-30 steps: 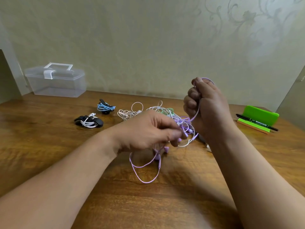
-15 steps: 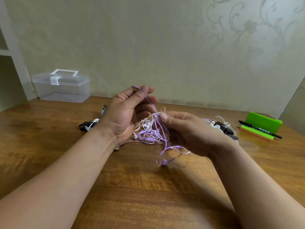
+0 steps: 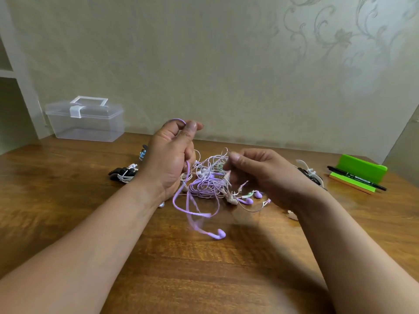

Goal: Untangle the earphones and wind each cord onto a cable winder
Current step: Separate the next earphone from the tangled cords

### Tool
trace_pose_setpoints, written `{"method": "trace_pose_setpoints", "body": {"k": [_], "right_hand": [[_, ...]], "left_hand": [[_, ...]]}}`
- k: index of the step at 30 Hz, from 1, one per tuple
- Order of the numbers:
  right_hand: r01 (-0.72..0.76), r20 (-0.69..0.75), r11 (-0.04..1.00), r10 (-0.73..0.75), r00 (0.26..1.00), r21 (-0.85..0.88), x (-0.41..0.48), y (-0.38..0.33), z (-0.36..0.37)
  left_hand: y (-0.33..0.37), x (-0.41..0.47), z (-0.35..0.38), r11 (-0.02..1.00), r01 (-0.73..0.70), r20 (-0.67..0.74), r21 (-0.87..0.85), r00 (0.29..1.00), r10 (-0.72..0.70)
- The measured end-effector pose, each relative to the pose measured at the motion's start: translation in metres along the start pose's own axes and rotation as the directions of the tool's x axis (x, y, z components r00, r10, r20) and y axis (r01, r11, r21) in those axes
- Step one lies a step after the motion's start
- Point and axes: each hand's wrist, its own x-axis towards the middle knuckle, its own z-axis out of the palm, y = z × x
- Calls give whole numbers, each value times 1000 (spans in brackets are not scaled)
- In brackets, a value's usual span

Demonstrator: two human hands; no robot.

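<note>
Two earphone sets look finished, as far as I can judge. A white cord is wrapped on a black winder (image 3: 123, 174) on the wooden table (image 3: 204, 279), to my left. Just behind it is a blue cord on a second winder (image 3: 142, 153), half hidden by my left hand (image 3: 169, 162). The rest of the job lies ahead, and I would say it is well under halfway.

The tangle (image 3: 208, 181) sits at the middle of the table, between my two hands. It is a loose nest of thin cords, mostly purple, with pale pink or white strands and a little green woven through. Several small earbuds poke out along its near edge.

My left hand is raised, fingers curled round the purple cord (image 3: 188, 207). The cord loops over my forefinger and runs down through my palm. Below the hand it hangs in a wide, blurred loop ending in a purple earbud (image 3: 218, 234) close to the table. That end seems free of the knot, while the rest of the purple cord is caught in it.

My right hand (image 3: 263, 175) reaches in from the other side, thumb and fingertips pinching strands of the tangle.

Spare winders (image 3: 310, 174), black and white, wait beyond my right wrist.
</note>
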Motion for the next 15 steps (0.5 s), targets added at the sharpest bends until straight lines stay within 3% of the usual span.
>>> {"method": "trace_pose_setpoints", "body": {"k": [3, 4, 7, 9, 11, 13, 15], "right_hand": [[2, 264, 985, 45, 963, -174, -6, -1, -4], [8, 290, 977, 56, 955, -213, -7, -2, -2], [39, 69, 952, -19, 997, -304, -2, -1, 11], [66, -32, 968, -76, 997, -243, 1, 0, 18], [31, 92, 993, -21, 996, -112, 0, -1, 23], [-9, 228, 995, 30, 973, -95, -1, 0, 29], [-9, 245, 995, 33, 969, -97, 0, 1, 34]], "left_hand": [[-1, 1, -2, 1000, 8, -5, 20, 1000, -8], [-1, 1, -1, 1000, 16, 5, 21, 1000, -16], [2, -3, 2, 999, 47, 82, 12, 995, -48], [4, -6, 5, 998, 59, 124, 34, 990, -63], [5, -8, 8, 997, 59, 116, 49, 991, -64], [6, -8, 9, 998, 58, 89, 26, 994, -60], [6, -9, 9, 997, 72, 75, -20, 995, -71]]}}
